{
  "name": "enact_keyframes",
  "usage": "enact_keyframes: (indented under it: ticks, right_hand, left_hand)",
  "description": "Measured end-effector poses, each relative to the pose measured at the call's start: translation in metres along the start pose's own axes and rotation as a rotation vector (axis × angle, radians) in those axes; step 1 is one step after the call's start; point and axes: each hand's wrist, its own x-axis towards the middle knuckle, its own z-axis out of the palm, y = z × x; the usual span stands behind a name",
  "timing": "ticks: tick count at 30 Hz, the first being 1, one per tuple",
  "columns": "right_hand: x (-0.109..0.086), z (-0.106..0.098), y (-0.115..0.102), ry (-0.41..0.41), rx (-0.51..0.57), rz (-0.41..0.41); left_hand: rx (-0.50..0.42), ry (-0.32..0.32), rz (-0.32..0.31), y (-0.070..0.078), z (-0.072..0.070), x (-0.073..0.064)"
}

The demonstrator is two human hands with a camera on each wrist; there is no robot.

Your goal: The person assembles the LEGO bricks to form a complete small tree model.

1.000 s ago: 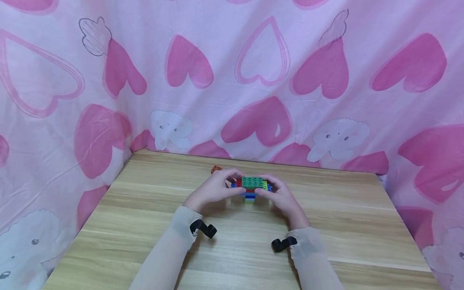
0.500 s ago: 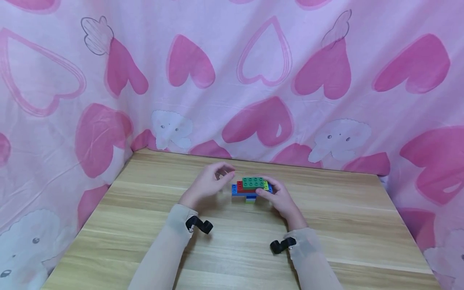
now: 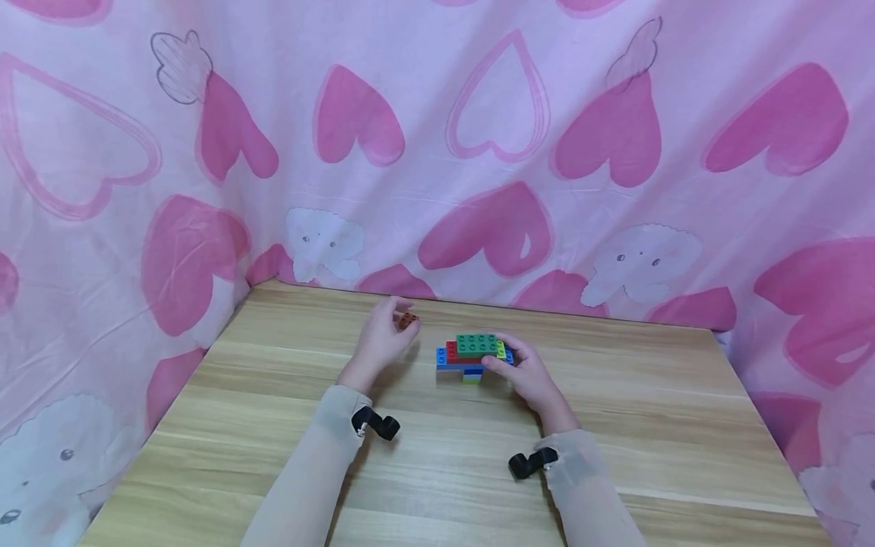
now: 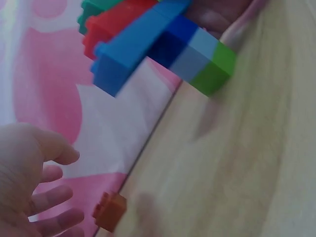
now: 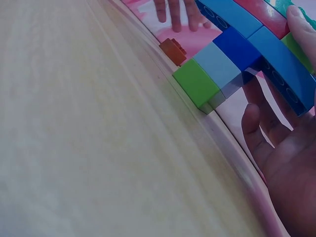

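Observation:
A toy-brick model stands near the middle of the table, with a green brick on top, red and lime ones under it, and a wide blue layer below. Its narrow stem of dark blue, light blue and green bricks shows in the left wrist view. My right hand grips the model's right side, thumb in front and other fingers partly hidden behind. To the left, my left hand reaches around a small orange brick. In the left wrist view its fingers are spread, apart from the orange brick.
The wooden table ends at the back against a pink curtain printed with hearts. The orange brick sits toward that back edge. Black wrist mounts stick out from both sleeves.
My left hand has let go of the model's left side and moved left and back to the orange brick. The right hand keeps its grip, and the model stays in place.

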Motion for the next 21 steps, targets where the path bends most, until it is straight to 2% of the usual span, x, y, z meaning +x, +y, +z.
enact_keyframes:
  ticks: [3, 9, 16, 21]
  right_hand:
    - [0.000, 0.000, 0.000, 0.000, -0.001, 0.004]
    - [0.000, 0.000, 0.000, 0.001, -0.005, 0.010]
    - [0.001, 0.000, 0.002, -0.001, 0.007, 0.009]
    - [0.002, -0.001, 0.004, -0.002, 0.011, -0.005]
  left_hand:
    - [0.029, -0.007, -0.017, -0.007, 0.003, 0.000]
    - [0.117, -0.054, 0.020, -0.018, 0.005, 0.001]
    - [0.116, -0.070, 0.008, -0.025, 0.007, 0.000]
    - [0.164, -0.089, 0.014, -0.029, 0.007, -0.001]
